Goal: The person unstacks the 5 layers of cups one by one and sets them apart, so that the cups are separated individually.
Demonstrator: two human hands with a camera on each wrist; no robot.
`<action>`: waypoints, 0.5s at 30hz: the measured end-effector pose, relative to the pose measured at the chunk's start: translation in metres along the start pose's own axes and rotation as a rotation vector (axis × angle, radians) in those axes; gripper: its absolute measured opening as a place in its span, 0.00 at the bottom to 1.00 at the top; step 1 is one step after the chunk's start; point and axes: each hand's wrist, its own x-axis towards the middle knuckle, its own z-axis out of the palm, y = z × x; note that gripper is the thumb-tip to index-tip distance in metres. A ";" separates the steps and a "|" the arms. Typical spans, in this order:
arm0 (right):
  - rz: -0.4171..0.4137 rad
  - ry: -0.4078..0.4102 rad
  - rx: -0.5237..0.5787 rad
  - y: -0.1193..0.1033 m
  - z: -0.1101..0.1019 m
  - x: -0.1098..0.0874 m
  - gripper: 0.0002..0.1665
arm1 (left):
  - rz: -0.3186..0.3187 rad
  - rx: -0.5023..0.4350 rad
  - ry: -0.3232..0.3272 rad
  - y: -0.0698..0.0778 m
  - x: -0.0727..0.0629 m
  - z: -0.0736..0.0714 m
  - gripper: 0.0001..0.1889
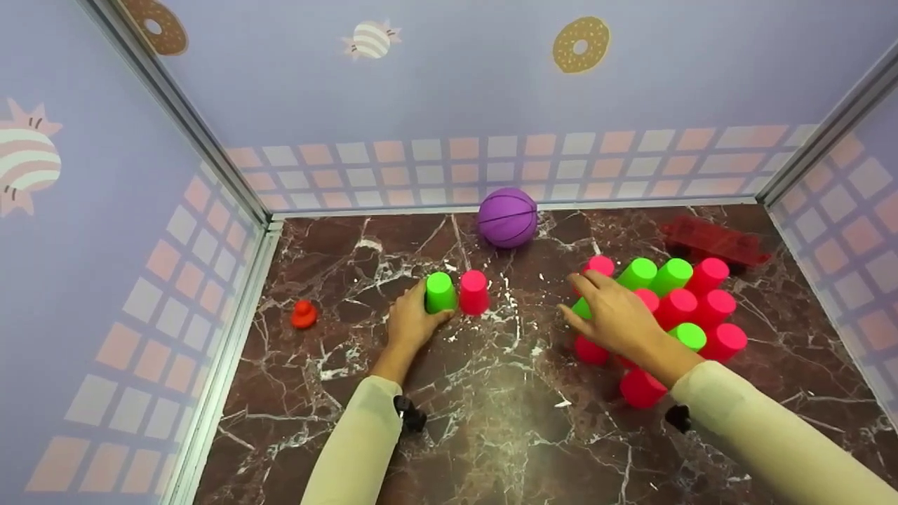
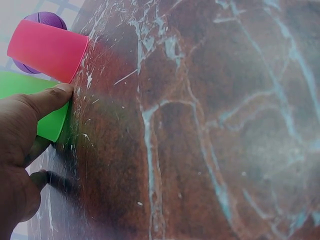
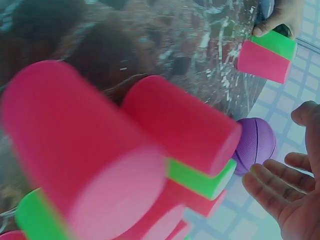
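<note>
My left hand (image 1: 412, 320) grips a green cup (image 1: 440, 292) that stands upside down on the marbled table. Just right of it stands a red cup (image 1: 474, 292), also upside down; in the left wrist view the thumb lies across the green cup (image 2: 52, 122) beside the red cup (image 2: 47, 50). Over the left side of a cluster of red and green upturned cups (image 1: 678, 306) hovers my right hand (image 1: 617, 312). Its fingers are spread and hold nothing in the right wrist view, where the hand (image 3: 295, 200) is apart from the nearest red cups (image 3: 182, 125).
A purple ball (image 1: 507, 217) sits against the back wall. Far left lies a small orange-red rubber duck (image 1: 304, 315). Behind the cup cluster at the back right is a dark red toy-like object (image 1: 715, 240). Patterned walls (image 1: 491, 84) bound the table on the left, back and right.
</note>
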 end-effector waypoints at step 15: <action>0.028 -0.110 0.129 -0.050 0.045 0.072 0.41 | 0.005 0.010 0.002 -0.005 0.003 0.007 0.42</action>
